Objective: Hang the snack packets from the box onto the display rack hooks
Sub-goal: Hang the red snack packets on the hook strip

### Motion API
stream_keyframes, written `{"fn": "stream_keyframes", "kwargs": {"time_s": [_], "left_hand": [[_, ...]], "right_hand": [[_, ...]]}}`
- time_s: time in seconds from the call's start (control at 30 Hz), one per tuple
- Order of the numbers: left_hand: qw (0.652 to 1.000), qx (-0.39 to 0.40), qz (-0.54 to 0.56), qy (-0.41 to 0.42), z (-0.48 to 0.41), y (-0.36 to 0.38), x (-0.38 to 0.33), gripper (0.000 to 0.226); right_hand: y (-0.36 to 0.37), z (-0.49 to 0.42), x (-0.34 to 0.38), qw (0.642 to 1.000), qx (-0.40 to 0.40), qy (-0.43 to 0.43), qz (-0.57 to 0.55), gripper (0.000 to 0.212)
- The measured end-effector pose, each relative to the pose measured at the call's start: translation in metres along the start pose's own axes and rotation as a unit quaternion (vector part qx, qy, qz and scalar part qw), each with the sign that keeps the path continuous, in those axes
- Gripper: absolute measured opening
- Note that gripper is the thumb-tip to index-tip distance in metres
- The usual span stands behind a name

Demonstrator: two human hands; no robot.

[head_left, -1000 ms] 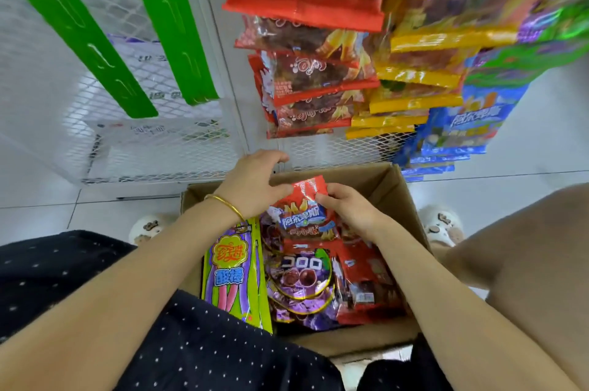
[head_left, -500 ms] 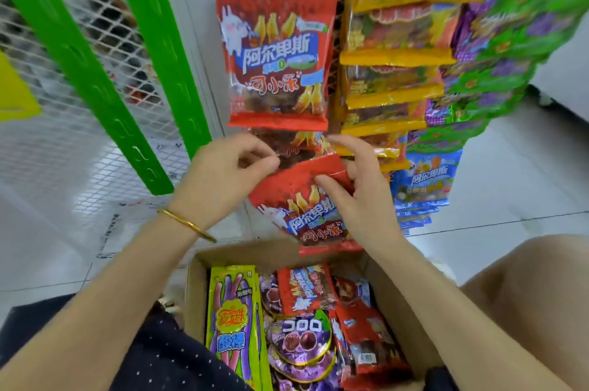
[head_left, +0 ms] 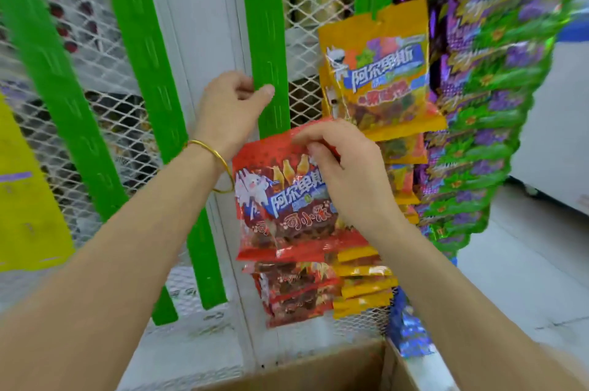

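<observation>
My right hand [head_left: 344, 173] pinches the top edge of a red snack packet [head_left: 280, 205] and holds it up against a green hanging strip [head_left: 267, 49] on the mesh display rack. My left hand [head_left: 232, 103], with a gold bangle on the wrist, grips that strip just above the packet, thumb on its front. More red packets [head_left: 293, 291] hang below on the same strip. Only the far rim of the cardboard box [head_left: 318, 368] shows at the bottom edge; its contents are out of view.
Yellow packets [head_left: 376, 71] hang on the strip to the right, with green and purple packets [head_left: 497, 103] beyond them. Two bare green strips [head_left: 140, 71] slant across the white mesh panel on the left. A yellow packet [head_left: 22, 199] hangs at far left. Pale floor tiles lie at right.
The view has tilted up from the box to the rack. Both hands raised the red packet to the green strip; my left hand let go of it and took hold of the strip.
</observation>
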State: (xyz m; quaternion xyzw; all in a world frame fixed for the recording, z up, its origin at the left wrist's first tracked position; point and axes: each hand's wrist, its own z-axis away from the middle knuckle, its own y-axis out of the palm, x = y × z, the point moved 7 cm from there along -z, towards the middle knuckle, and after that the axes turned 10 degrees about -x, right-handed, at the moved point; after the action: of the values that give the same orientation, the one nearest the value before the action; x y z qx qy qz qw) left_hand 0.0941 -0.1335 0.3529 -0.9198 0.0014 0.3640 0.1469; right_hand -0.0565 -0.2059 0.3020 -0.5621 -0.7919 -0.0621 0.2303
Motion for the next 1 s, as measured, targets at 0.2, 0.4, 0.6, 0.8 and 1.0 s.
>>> {"fn": "stream_keyframes", "kwargs": {"time_s": [0.2, 0.4, 0.6, 0.8, 1.0], "left_hand": [[0.998, 0.048, -0.015, -0.047, -0.008, 0.001, -0.008, 0.030], [0.996, 0.059, -0.021, -0.070, -0.006, 0.001, -0.006, 0.046], [0.994, 0.069, -0.023, -0.083, -0.005, 0.002, -0.003, 0.049], [0.994, 0.077, -0.025, -0.071, 0.009, 0.002, 0.002, 0.043], [0.996, -0.059, -0.033, 0.052, 0.039, -0.028, 0.004, 0.032]], "right_hand": [[0.026, -0.026, -0.003, 0.999, -0.018, 0.032, 0.036, 0.023], [0.034, -0.033, 0.000, 0.995, -0.035, 0.029, 0.084, 0.030], [0.037, -0.024, -0.006, 0.994, -0.003, 0.055, 0.098, 0.031], [0.036, -0.005, -0.011, 0.993, 0.029, 0.073, 0.083, 0.026], [0.024, 0.008, -0.002, 0.992, 0.013, 0.049, 0.115, 0.030]]}}
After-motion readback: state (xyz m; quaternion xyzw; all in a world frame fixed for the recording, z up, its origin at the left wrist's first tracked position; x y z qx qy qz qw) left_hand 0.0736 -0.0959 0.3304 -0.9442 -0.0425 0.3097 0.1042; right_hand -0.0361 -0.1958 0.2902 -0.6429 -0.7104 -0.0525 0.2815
